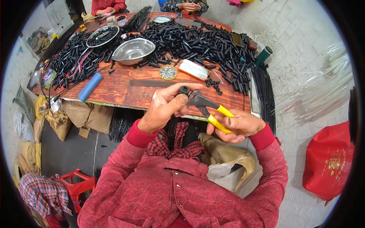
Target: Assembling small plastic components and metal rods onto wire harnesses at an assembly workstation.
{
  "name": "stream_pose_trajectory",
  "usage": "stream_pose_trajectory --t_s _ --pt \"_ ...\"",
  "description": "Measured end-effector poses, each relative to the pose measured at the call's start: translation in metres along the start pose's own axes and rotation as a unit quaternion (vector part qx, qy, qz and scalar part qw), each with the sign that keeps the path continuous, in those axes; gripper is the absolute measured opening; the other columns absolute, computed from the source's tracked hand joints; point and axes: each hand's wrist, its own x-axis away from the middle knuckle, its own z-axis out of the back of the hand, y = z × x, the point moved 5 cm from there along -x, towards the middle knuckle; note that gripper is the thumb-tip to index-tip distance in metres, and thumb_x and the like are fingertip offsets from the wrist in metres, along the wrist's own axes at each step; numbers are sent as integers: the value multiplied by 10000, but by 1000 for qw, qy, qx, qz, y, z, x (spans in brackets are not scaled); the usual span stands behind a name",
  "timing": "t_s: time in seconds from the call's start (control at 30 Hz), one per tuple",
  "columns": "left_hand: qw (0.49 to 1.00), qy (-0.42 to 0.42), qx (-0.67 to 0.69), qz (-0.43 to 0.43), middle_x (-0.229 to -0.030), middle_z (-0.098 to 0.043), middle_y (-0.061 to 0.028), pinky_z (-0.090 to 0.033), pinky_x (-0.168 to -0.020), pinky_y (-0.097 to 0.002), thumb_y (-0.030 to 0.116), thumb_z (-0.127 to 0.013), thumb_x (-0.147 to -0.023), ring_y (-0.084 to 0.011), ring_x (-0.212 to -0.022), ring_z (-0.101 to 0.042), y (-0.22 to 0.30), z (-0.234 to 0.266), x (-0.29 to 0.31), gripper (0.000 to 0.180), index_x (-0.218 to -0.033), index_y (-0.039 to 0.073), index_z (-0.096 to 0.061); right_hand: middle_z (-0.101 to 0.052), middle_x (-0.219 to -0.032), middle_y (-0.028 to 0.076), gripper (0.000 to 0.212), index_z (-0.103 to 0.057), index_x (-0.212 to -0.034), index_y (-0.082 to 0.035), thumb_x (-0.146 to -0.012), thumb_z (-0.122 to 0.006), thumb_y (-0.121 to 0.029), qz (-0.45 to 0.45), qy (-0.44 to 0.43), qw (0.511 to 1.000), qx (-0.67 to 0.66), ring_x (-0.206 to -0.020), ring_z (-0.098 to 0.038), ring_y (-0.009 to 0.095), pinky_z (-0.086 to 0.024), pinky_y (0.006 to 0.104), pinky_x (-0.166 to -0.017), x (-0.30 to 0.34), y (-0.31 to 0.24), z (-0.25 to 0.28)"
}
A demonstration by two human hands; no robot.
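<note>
Above the near edge of the table, my left hand (166,104) pinches a small black cylindrical part (184,90) between thumb and fingers, its round end facing up. A piece of white tape or bandage shows on one finger. My right hand (241,125) is closed around the yellow handles of a pair of pliers (217,118). The dark jaws of the pliers reach left to the black part, at my left fingertips. Whether they bite on it or only touch it I cannot tell. Just beyond lie a yellow-rimmed dish of small metal pieces (168,72) and several small black rings (214,86).
A large heap of black tubes (190,43) covers the reddish wooden table (125,89). On it stand a steel bowl (133,51), a white tray (194,69), a blue roll (90,87) and a green bottle (263,56). Two people sit across; another's checked garment (43,193) shows lower left.
</note>
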Motion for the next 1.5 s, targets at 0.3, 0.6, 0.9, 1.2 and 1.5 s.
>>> stream_pose_trajectory --t_s 0.3,0.6,0.9,1.2,1.5 --pt "1000 25 6 -2 -697 -451 22 -296 -530 -216 388 -579 -982 -53 -580 -358 0 9 0 561 -1322 -50 -501 -668 -988 80 407 -493 -1334 -38 -998 -565 -257 1 196 967 163 -759 -676 130 -549 237 -690 3 -42 -14" --pt "998 30 48 -7 -691 -416 37 -284 -534 -217 405 -588 -971 -50 -580 -334 -1 9 1 591 -1329 -55 -491 -644 -829 78 466 -541 -1269 -13 -963 -594 -360 -26 154 974 163 -648 -625 124 -496 231 -584 1 -49 -18" --pt "994 37 100 -26 -639 -325 69 -239 -500 -225 423 -562 -981 -33 -533 -268 -1 14 0 595 -1293 -79 -498 -624 -792 59 467 -534 -1264 10 -970 -585 -349 64 113 983 129 -590 -581 100 -461 224 -537 -20 -28 -12" --pt "994 53 91 -31 -622 -301 80 -216 -486 -223 432 -540 -990 -24 -521 -244 -2 17 2 594 -1294 -76 -491 -609 -792 58 538 -501 -1333 22 -973 -581 -370 132 81 982 107 -578 -555 88 -442 224 -523 -41 -8 -5" --pt "988 33 147 -36 -697 -461 70 -226 -504 -191 388 -537 -1002 -12 -539 -287 -7 30 5 530 -1283 -62 -542 -486 -760 24 476 -446 -1352 4 -1015 -514 -326 142 -17 980 -138 -555 -455 79 -395 215 -488 -56 13 -32"
